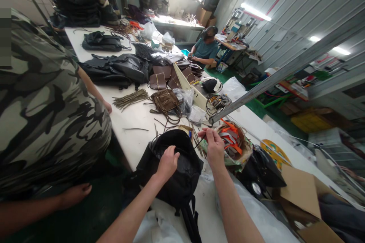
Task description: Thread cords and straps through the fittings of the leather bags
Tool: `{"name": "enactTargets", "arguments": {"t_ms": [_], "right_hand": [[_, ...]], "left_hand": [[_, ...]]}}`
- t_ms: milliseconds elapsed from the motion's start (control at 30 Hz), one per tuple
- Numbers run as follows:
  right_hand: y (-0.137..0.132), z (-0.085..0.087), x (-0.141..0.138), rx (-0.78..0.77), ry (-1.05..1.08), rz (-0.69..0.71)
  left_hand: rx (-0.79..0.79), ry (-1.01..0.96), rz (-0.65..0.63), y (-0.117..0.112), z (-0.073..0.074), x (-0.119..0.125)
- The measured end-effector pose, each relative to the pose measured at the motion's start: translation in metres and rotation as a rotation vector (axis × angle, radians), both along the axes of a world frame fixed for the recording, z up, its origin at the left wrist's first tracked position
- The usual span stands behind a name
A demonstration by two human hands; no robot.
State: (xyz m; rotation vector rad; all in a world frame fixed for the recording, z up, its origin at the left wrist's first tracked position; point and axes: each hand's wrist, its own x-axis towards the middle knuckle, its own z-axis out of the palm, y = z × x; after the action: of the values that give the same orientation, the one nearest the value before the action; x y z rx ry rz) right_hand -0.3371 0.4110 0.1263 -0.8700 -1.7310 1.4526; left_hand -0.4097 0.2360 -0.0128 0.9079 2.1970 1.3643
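Note:
A black backpack point(171, 190) lies on the white table in front of me, its mouth gaping and its straps trailing toward me. My left hand point(169, 161) is over the bag's opening with fingers curled; what they hold, if anything, is hidden. Just right of the bag, my right hand point(213, 145) is raised, its thumb and fingers pinched on a thin dark cord point(199, 142). The cord slants down toward the bag's rim. Behind the bag lie a small open box point(186, 131) and several loose cord pieces.
A brown bag point(165, 102) and a cord bundle point(131, 99) lie farther back. A sack of orange strips point(232, 138) stands beside my right hand, near a slanting metal post point(256, 87). Cardboard box point(302, 193) at right. A person in camouflage point(51, 102) stands left; another sits behind.

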Motion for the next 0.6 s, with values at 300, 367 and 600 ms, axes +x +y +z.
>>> {"name": "enactTargets", "arguments": {"t_ms": [300,367,600], "right_hand": [[-0.050,-0.135,-0.031,-0.183,-0.284,-0.112],[-0.050,-0.156,-0.033,-0.212,-0.334,-0.160],[-0.039,-0.173,-0.040,-0.197,-0.524,-0.265]], "left_hand": [[-0.040,-0.138,0.056,0.039,-0.001,-0.049],[-0.038,-0.127,0.005,0.054,0.003,-0.064],[-0.152,-0.309,-0.119,0.112,-0.002,-0.080]]}}
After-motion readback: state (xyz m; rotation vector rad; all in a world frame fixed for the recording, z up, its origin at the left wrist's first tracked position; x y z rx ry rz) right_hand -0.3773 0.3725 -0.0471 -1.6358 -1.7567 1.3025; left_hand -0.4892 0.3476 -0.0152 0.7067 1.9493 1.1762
